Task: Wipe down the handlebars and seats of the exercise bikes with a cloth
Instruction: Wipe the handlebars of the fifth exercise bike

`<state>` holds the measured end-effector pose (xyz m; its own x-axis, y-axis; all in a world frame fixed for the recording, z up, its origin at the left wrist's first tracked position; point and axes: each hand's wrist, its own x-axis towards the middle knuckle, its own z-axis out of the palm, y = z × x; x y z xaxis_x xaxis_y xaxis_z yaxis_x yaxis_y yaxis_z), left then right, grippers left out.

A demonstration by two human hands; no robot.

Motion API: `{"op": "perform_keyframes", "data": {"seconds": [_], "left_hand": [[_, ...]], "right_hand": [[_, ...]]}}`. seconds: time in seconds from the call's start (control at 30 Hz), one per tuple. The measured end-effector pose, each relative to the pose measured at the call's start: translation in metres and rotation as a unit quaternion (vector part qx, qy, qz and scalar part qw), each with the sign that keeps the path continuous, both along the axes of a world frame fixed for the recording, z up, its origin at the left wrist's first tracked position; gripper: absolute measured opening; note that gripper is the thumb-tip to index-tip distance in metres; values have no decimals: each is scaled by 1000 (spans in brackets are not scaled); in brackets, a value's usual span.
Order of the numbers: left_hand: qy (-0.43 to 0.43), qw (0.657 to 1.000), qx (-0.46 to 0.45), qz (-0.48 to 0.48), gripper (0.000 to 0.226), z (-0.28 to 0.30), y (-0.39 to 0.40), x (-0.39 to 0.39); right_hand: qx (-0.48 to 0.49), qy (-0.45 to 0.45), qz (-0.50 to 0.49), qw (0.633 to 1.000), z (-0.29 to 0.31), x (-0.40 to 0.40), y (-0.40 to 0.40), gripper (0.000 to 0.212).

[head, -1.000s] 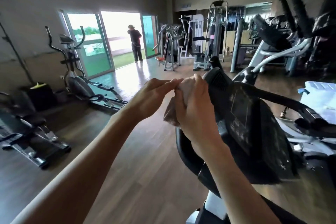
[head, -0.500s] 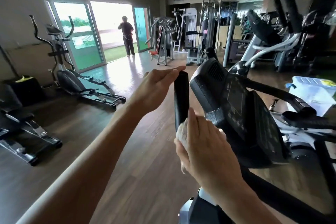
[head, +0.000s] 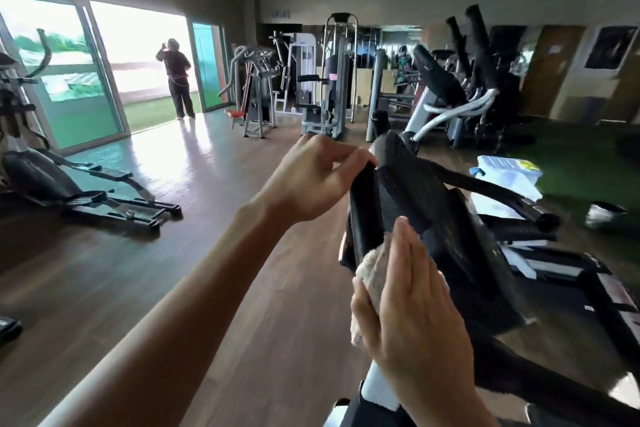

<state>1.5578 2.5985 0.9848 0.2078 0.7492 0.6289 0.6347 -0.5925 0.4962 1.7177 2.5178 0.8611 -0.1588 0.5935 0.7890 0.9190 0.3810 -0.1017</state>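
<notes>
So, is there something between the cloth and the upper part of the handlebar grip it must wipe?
Yes: the left hand holds the top of the handlebar grip, above the cloth under the right hand.

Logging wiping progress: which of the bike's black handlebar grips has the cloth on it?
The upright grip left of the console: right hand presses the cloth against it, left hand holds its top.
</notes>
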Motion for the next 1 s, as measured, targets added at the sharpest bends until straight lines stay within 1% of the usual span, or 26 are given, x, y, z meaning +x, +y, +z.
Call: {"op": "perform_keyframes", "data": {"seconds": [0.03, 0.13, 0.23, 0.33, 0.43, 0.53, 0.6, 0.67, 0.77, 0.83, 0.9, 1.0], "left_hand": [[3, 1000, 5, -18, 51, 0, 5, -5], [-7, 997, 7, -73, 35, -7, 16, -16], [-25, 989, -12, -145, 34, -15, 22, -28], [4, 983, 10, -182, 33, -17, 27, -36], [1, 973, -7, -231, 33, -15, 30, -42], [7, 957, -35, -288, 33, -8, 34, -48], [12, 950, -49, -309, 34, -5, 44, -46], [6, 944, -62, -324, 40, -11, 57, -40], [-26, 938, -73, -339, 42, -21, 61, -35], [-75, 924, -82, -365, 41, -23, 61, -36], [-107, 905, -96, -400, 40, -23, 59, -37], [-104, 892, -98, -430, 40, -25, 67, -35]], "right_hand": [[10, 17, -11, 1000, 4, -9, 5, 72], [45, 75, -59, 994, 30, -37, 29, 72], [84, 109, -121, 983, 50, -57, 45, 72], [104, 137, -155, 973, 39, -65, 35, 71], [73, 159, -151, 973, 14, -58, 12, 72], [65, 125, -189, 972, -2, -56, -1, 71], [79, 111, -208, 969, -5, -58, -1, 72], [100, 98, -230, 963, -4, -63, 2, 70], [143, 43, -292, 945, 9, -77, 15, 67], [165, 7, -347, 923, 29, -90, 33, 64], [174, 10, -379, 909, 48, -101, 49, 62], [182, -2, -384, 905, 44, -99, 51, 62]]}}
